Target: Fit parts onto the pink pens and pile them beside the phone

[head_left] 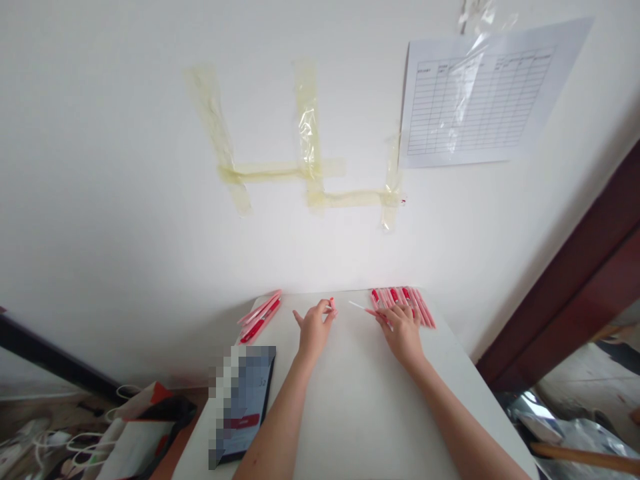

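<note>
My left hand (313, 331) is above the white table (345, 400), its thumb apart and its other fingers pinching a small red-pink piece (332, 304), too small to name. My right hand (404, 332) is to the right, fingers closed on a pink pen part (371, 311). A thin white refill-like stick (357, 305) points out of it toward my left hand. The two held parts are apart. Just beyond my right hand lies a row of several pink and red pens (426, 308), partly covered by the fingers.
More pink and red pens (261, 323) lie at the table's left back edge. A tablet (250, 400), partly pixelated, lies beside my left forearm. The wall behind bears yellowed tape (270, 173) and a printed table sheet (480, 100). Bags and cables (125, 427) are on the floor at left.
</note>
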Demonstrator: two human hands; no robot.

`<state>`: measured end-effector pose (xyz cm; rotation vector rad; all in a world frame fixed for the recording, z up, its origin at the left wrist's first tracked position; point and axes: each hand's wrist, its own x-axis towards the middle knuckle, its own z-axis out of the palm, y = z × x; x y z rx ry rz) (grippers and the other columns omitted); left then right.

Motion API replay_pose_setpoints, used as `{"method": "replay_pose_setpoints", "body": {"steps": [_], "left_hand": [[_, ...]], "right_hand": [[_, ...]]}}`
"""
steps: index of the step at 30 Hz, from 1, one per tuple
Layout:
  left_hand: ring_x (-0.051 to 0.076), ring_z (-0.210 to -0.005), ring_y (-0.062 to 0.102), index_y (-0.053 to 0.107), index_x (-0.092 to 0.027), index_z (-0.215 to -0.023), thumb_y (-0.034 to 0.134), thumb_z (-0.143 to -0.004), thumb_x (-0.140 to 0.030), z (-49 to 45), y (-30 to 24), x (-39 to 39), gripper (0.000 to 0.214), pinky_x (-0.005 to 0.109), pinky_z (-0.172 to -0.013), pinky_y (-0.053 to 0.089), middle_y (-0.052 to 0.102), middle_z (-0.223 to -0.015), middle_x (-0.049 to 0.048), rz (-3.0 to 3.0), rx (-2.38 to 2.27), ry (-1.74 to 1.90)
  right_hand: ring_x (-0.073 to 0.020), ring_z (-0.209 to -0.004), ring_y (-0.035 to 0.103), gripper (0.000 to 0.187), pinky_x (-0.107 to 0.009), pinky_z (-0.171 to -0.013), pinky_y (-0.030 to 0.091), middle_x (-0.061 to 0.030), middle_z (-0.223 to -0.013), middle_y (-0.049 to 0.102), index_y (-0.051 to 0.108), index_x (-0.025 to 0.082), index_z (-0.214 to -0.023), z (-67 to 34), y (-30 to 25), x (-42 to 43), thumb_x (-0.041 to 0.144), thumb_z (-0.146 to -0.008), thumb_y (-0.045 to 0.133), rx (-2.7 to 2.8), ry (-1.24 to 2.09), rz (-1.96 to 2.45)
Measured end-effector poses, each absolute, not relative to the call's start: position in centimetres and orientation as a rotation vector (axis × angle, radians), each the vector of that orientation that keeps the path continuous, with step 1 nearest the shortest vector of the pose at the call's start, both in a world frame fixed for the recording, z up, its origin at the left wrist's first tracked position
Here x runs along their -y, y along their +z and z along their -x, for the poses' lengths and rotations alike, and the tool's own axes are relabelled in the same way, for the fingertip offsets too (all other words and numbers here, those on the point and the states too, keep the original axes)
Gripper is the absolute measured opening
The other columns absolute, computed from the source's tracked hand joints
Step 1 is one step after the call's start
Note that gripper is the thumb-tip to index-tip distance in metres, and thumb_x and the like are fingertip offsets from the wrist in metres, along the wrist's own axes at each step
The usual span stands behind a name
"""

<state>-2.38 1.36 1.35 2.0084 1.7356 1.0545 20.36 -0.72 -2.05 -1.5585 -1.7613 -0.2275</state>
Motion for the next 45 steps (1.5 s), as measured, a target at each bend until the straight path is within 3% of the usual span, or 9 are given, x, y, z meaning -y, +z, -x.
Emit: {"method": "replay_pose_setpoints", "body": {"steps": [20, 31, 45], "left_hand": [[0.023, -0.106, 0.06, 0.07, -0.036, -0.105, 0.059, -0.088, -0.032, 2.1, 1.3, -1.2, 0.02, 0.074, -0.111, -0.002, 0.073, -0.102, 0.002, -2.208, -1.847, 0.915], [0.023, -0.105, 0.06, 0.07, -0.035, -0.105, 0.06, -0.088, -0.031, 2.4, 0.7, -1.5, 0.02, 0.075, -0.11, -0.002, 0.071, -0.1, 0.0017, -2.228, -1.825, 0.993], [0.021, -0.109, 0.057, 0.07, -0.039, -0.105, 0.063, -0.087, -0.029, 2.0, 0.4, -1.4, 0.021, 0.074, -0.112, 0.003, 0.064, -0.102, -0.0004, -2.314, -1.677, 0.922]], "right_hand": [[-0.0238, -0.102, 0.05, 0.024, -0.042, -0.097, 0.029, -0.004, -0.093, 0.068, 0.071, 0.028, -0.102, -20.5, -1.6, 0.9, 0.037, -0.096, 0.05, 1.714, -0.27, 1.495], [-0.0237, -0.101, 0.05, 0.024, -0.046, -0.101, 0.025, -0.0042, -0.092, 0.067, 0.072, 0.029, -0.101, -20.5, -1.4, 0.9, 0.036, -0.096, 0.05, 1.728, -0.292, 1.497], [-0.0239, -0.103, 0.05, 0.015, -0.044, -0.098, 0.031, -0.0035, -0.096, 0.067, 0.073, 0.029, -0.099, -20.1, -1.5, 0.9, 0.027, -0.092, 0.06, 1.69, -0.378, 1.384]]}}
